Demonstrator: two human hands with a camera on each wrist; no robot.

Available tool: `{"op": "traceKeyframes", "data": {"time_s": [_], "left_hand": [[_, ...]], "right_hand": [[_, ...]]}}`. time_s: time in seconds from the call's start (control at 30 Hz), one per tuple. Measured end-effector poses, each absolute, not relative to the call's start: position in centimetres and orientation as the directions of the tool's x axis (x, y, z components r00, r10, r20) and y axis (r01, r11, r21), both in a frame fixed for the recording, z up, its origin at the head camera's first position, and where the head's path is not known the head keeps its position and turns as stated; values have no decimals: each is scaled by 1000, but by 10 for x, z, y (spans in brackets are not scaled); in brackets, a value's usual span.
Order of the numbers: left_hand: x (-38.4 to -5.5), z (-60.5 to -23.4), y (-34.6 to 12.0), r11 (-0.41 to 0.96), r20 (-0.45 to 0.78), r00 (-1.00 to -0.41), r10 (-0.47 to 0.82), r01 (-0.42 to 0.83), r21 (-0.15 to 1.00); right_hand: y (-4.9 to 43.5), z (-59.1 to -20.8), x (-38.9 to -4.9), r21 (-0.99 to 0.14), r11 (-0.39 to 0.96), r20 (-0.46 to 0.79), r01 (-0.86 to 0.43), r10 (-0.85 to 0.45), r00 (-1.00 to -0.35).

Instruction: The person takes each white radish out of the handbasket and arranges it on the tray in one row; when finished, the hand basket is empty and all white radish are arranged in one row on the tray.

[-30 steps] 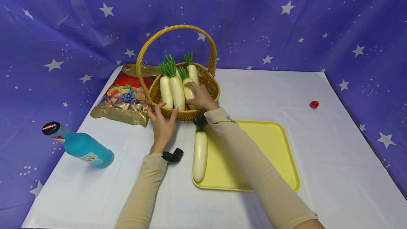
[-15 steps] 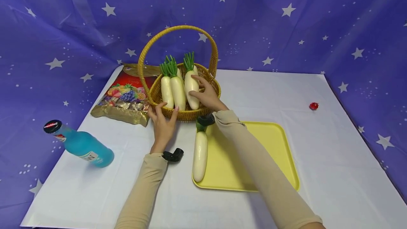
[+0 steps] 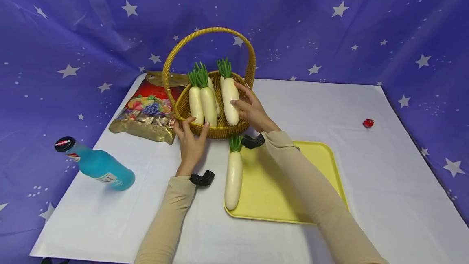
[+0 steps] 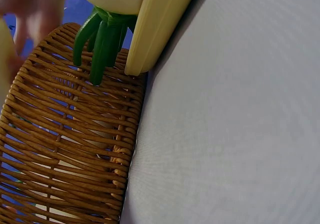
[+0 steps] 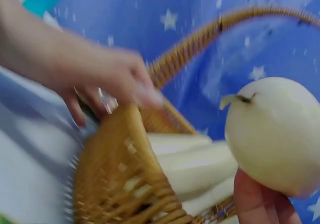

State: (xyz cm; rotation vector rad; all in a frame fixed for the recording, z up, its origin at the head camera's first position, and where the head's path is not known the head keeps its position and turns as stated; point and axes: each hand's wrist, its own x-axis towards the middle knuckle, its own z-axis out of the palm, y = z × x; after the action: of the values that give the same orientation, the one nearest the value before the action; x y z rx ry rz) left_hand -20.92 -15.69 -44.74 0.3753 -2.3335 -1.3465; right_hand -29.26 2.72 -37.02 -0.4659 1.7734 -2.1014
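a white radish (image 3: 230,102) is over the right side of the wicker basket (image 3: 220,133), pinched by the right hand's (image 3: 254,111) thumb and fingers. the left hand (image 3: 192,146) touches the rim, fingers spread apart. the tall handle (image 3: 210,30) arches over. another radish (image 3: 233,180) lies along the left edge of the yellow tray (image 3: 282,190). left are a candy bag (image 3: 144,111) (fruit on the front) and a blue bottle (image 3: 106,168), its label showing a "w". a second ago, the pinched radish was closer to the others.

Woven wicker basket (image 3: 220,133), smooth white radishes (image 3: 209,107)
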Motion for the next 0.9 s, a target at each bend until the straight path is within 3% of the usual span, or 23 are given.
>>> {"op": "traceKeyframes", "data": {"time_s": [0.13, 0.37, 0.6, 0.9], "left_hand": [[-210, -448, -155, 502, 232, -872, -431, -18, 865], [-210, -448, -156, 498, 225, -877, -425, -18, 867], [-211, -447, -158, 495, 238, -873, -425, -4, 869], [-211, -450, -156, 500, 254, -867, -428, 7, 866]], "right_hand": [[49, -361, -268, -984, -164, 21, 68, -488, -873], [91, -359, -213, -999, 9, -38, 38, -475, -879], [105, -385, -167, -994, 105, -48, 4, -421, -906], [108, -420, -131, -978, 207, -115, 23, -445, -888]]}}
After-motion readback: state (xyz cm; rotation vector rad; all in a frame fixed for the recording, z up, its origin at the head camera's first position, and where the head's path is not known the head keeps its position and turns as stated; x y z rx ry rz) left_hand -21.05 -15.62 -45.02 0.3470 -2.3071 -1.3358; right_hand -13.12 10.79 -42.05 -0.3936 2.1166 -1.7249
